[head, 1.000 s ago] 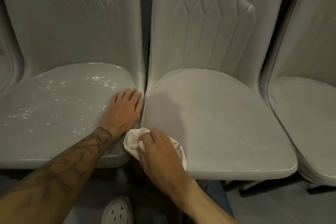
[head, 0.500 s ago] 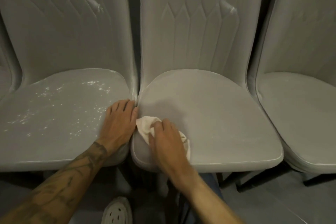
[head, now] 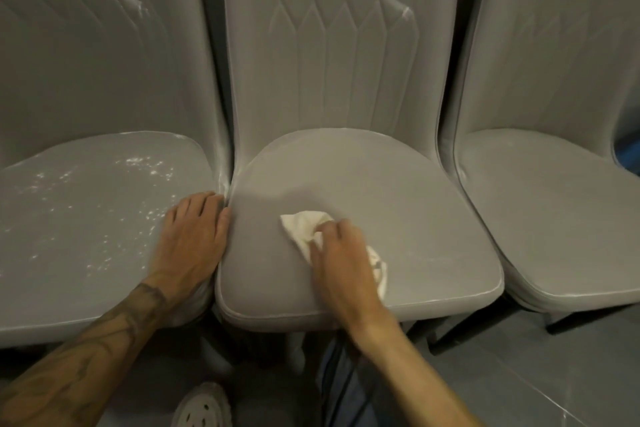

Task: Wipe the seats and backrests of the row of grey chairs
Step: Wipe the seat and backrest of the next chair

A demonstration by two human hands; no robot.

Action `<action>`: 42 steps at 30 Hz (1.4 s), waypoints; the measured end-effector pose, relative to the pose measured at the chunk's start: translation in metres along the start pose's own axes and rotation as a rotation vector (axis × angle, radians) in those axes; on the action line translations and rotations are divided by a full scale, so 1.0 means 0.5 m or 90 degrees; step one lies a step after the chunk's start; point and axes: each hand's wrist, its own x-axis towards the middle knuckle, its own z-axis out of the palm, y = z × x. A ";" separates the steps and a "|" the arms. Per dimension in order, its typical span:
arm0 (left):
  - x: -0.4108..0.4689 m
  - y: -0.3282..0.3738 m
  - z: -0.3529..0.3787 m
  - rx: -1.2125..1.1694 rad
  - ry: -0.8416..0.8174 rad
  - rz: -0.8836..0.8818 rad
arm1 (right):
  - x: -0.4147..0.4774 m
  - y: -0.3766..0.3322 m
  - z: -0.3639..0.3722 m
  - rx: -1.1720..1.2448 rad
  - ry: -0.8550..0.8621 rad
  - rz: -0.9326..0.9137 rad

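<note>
Three grey chairs stand side by side. The middle chair's seat point(head: 398, 191) lies straight ahead, its ribbed backrest point(head: 343, 55) behind it. My right hand point(head: 341, 253) presses a crumpled white cloth point(head: 304, 227) onto the front left part of that seat. My left hand point(head: 194, 236) rests flat, fingers together, on the right edge of the left chair's seat point(head: 86, 218), which is speckled with white spots. The right chair's seat point(head: 554, 204) lies apart from both hands.
The chairs touch or nearly touch, with narrow gaps between the backrests. Grey tiled floor point(head: 554, 374) runs along the front. My white shoe point(head: 202, 407) and a blue trouser leg point(head: 343, 388) are below the middle seat.
My right hand has slid the cloth rightward and inward from the middle seat's front left corner. The left hand stays on the left seat's edge. The view has shifted slightly right.
</note>
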 end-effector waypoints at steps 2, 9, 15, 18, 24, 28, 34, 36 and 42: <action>0.001 -0.002 0.001 0.006 0.010 0.002 | -0.001 0.075 -0.030 -0.017 0.062 0.092; 0.007 0.001 0.010 0.015 0.025 -0.011 | 0.004 -0.013 0.016 -0.025 0.043 0.053; 0.003 0.002 0.002 0.004 0.015 -0.024 | -0.006 0.195 -0.084 -0.027 0.090 0.105; 0.003 0.011 -0.005 -0.002 0.015 -0.035 | -0.002 0.224 -0.102 -0.027 0.158 0.207; 0.001 0.014 -0.012 -0.006 -0.003 -0.031 | -0.010 0.100 -0.040 0.038 0.047 0.046; 0.003 0.014 -0.011 -0.002 0.000 -0.030 | -0.021 0.229 -0.117 -0.037 0.120 0.056; 0.004 0.009 0.003 0.008 0.035 -0.023 | -0.014 0.307 -0.146 0.024 0.187 0.304; 0.007 0.002 0.013 0.014 0.039 -0.021 | -0.024 0.225 -0.105 0.027 0.149 0.166; 0.010 -0.016 0.032 0.000 0.067 -0.007 | -0.049 0.269 -0.129 0.049 0.083 0.068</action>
